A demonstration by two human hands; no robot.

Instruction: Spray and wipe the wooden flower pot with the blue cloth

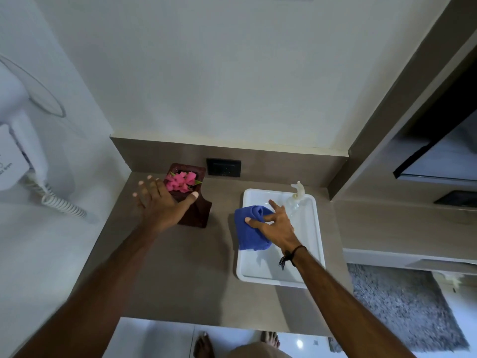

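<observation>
Left hand [161, 202] spread wide over the wooden flower pot [196, 213] (not gripping), right hand [275, 224] pinching the blue cloth [249, 233].

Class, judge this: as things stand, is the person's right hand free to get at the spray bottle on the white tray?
Probably yes. The right hand rests on the blue cloth in the tray, and the spray bottle lies just beyond its fingertips with nothing between them. It would likely have to let go of the cloth first.
</observation>
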